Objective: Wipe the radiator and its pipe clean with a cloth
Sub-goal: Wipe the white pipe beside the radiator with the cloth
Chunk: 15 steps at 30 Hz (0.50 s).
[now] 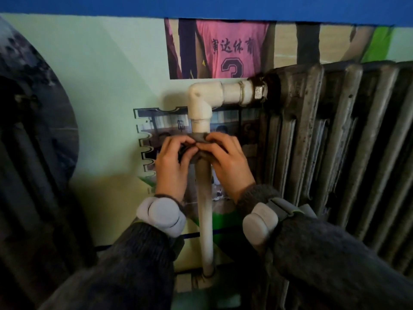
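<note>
Here, grey cloth [199,139], grimy white pipe [205,211]

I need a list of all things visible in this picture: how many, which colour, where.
radiator: one, dark grey, at the right
pipe: one, white, upright on the wall, bending right into the radiator
cloth: one, grey, wrapped round the pipe below the bend
nut: one, silver, where pipe joins radiator
large photo: one, pink shirt, above the pipe
small photo: one, mixed colours, behind the pipe
wrist bands: two, light grey, one on each wrist
left hand: one, grips the cloth, left of the pipe
right hand: one, grips the cloth, right of the pipe
</note>
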{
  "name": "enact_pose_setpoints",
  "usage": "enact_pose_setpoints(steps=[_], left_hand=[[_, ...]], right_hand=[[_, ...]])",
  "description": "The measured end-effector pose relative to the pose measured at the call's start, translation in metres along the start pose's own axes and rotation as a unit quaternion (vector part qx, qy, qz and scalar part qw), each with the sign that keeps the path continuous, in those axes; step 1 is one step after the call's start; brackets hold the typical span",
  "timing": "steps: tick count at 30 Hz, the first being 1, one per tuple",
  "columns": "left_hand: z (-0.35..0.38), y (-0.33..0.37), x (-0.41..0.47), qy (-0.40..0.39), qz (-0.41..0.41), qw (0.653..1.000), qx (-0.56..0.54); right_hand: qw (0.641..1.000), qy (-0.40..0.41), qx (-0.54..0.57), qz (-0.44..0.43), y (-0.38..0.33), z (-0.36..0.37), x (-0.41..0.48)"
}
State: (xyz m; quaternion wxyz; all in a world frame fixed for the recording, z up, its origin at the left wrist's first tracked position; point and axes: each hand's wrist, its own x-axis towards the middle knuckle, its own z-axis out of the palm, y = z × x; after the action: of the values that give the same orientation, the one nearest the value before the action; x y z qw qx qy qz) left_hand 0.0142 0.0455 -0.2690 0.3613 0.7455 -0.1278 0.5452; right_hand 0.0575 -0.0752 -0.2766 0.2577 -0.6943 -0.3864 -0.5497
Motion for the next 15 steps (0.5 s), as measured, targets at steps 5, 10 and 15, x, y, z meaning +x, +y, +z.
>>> enact_pose_setpoints(steps=[5, 10, 15], left_hand=[[-0.005, -0.007, -0.025, -0.082, -0.059, 0.995, 0.011], [-0.012, -0.002, -0.035, -0.164, -0.062, 0.982, 0.068], [-0.021, 0.019, -0.009, -0.095, 0.064, 0.99, 0.079]], right_hand=[[0.999, -0.051, 0.011, -0.007, -0.003, 0.0, -0.029], [0.98, -0.197, -0.002, 0.024, -0.01, -0.012, -0.034], [0.997, -0.077, -0.007, 0.026, -0.012, -0.031, 0.015]])
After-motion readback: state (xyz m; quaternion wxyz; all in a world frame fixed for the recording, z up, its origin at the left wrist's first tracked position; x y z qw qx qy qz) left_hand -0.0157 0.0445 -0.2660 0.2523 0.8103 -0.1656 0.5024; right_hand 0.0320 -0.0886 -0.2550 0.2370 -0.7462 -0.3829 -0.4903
